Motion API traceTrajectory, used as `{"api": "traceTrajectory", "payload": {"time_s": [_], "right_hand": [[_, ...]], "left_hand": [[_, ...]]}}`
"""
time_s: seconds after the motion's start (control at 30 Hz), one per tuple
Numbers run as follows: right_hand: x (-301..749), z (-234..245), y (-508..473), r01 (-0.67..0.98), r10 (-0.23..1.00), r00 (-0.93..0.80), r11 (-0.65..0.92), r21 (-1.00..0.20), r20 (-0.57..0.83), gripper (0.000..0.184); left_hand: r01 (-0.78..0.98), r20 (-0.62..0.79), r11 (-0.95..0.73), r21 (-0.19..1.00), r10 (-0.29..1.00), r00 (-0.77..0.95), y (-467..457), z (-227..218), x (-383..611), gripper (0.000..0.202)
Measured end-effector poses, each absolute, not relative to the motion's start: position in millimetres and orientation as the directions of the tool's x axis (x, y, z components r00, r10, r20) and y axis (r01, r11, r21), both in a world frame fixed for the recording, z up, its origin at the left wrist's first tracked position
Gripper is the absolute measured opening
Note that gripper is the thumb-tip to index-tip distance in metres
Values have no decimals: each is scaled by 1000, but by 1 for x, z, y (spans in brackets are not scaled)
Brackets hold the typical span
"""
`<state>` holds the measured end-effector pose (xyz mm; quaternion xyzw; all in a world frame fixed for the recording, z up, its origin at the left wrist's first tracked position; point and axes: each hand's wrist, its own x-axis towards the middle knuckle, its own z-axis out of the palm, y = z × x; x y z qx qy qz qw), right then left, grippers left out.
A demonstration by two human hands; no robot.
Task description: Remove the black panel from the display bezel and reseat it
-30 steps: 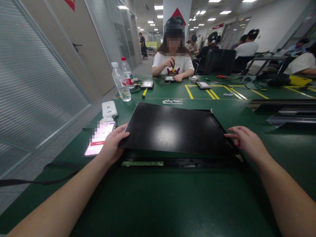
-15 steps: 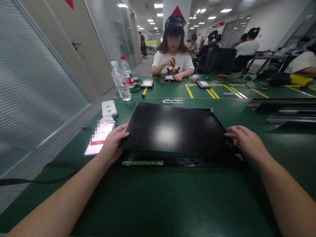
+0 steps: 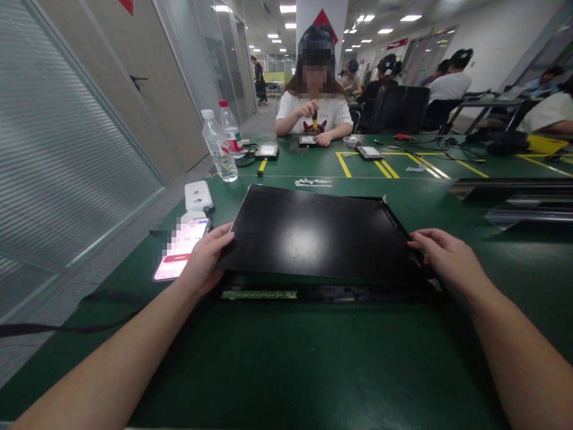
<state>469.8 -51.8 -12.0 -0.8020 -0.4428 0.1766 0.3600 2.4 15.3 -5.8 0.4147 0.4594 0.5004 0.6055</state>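
Observation:
A glossy black LCD panel is tilted up at its left side over a dark frame. Along the frame's near edge runs a green circuit board strip. My left hand is closed on the panel's left edge, thumb on top and fingers underneath. At the opposite side, my right hand pinches the right edge, where panel and frame rim lie close together. Whether those fingertips hold the panel, the rim or both is hard to make out.
Left of the panel lie a lit phone and a white power bank; two water bottles stand behind. Shiny dark strips lie right. Across the green table, a co-worker holds a screwdriver over a hard drive.
The fingers of my right hand have drawn together onto the panel's right edge. My left hand and the panel have hardly moved.

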Motion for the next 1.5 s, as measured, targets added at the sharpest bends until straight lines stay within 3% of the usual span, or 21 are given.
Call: {"api": "traceTrajectory", "payload": {"time_s": [0.5, 0.77, 1.03, 1.37, 1.5], "right_hand": [[479, -19, -51, 632, 848, 527, -348, -692, 55, 32], [481, -20, -50, 659, 851, 517, -327, -678, 92, 29], [477, -16, -50, 598, 831, 556, -375, -708, 29, 26], [476, -14, -50, 534, 838, 546, -328, -779, 21, 34], [480, -18, -49, 530, 837, 546, -338, -778, 8, 34]], "left_hand": [[-214, -150, 154, 965, 988, 36, 15, -5, 4, 44], [-194, -145, 147, 970, 989, 24, 13, -5, 6, 59], [-233, -165, 159, 959, 986, -4, 12, -5, 7, 56], [-197, -111, 110, 974, 994, 5, 13, -6, 6, 43], [-145, -92, 88, 986, 996, -19, 12, -3, 7, 49]]}}
